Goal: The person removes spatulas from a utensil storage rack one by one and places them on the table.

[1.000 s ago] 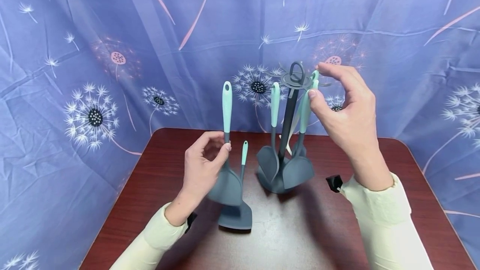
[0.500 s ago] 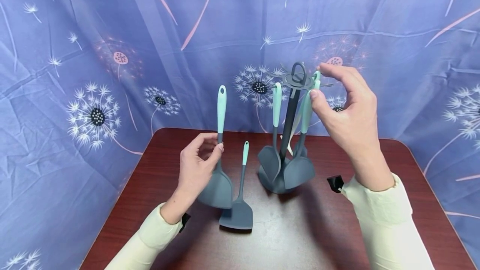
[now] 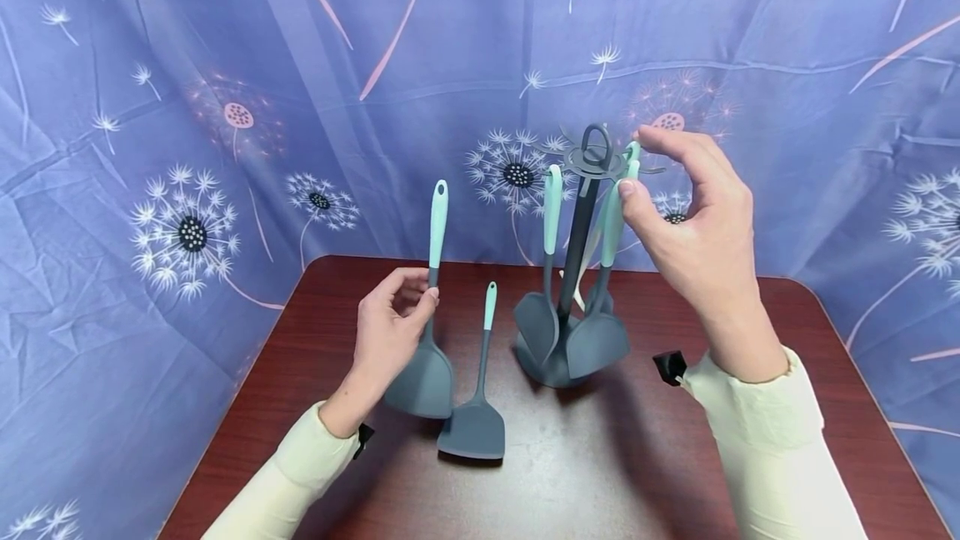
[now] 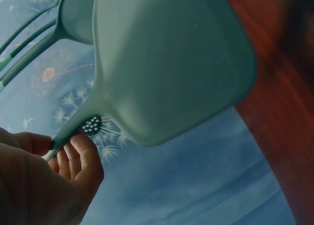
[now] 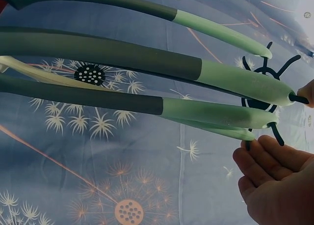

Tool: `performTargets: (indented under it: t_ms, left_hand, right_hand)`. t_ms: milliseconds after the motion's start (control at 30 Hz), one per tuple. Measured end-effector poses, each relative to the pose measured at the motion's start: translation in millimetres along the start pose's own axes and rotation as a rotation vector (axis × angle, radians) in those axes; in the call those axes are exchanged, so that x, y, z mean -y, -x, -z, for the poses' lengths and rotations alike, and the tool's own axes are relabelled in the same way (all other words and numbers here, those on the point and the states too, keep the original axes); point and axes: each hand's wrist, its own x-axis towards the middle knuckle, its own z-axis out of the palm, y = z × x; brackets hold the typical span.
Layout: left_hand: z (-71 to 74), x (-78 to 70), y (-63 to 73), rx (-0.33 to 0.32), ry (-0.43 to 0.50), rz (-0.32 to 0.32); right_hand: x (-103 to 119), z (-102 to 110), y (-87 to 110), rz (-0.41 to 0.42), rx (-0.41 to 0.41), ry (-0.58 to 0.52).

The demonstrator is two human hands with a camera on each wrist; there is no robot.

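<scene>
The large turner (image 3: 422, 382) is in my left hand (image 3: 384, 325), whose thumb and fingers pinch it at the dark neck, below the mint handle (image 3: 438, 232). Its long axis is nearly upright, blade down, the handle end leaning slightly right. The stand (image 3: 580, 244) is to the right of it, well apart, with the smaller turner (image 3: 476, 427) lying on the table (image 3: 585, 473) between them. My right hand (image 3: 697, 227) is the nearer one to the stand: its thumb and forefinger grip at the right-side hooks; whether they also press a hanging handle, I cannot tell. Compared with one second ago, my left hand is farther left and a little lower, so in the head view the blade hides less of the smaller turner; my right hand keeps its place.
</scene>
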Motion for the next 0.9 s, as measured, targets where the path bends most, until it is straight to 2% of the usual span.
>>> performTargets:
  t_ms: [200, 500, 900]
  left_hand:
    - [2.8, 9.1, -2.7, 0.027, -0.057, 0.033]
    - [6.7, 28.2, -5.0, 0.078, -0.133, 0.131]
    - [2.7, 49.8, -3.6, 0.112, -0.145, 0.222]
  right_hand:
    - [0.1, -0.2, 0.2, -0.001, -0.001, -0.010]
    - [-0.4, 0.2, 0.4, -0.004, 0.000, -0.023]
    - [1.0, 0.5, 0.2, -0.006, 0.003, -0.018]
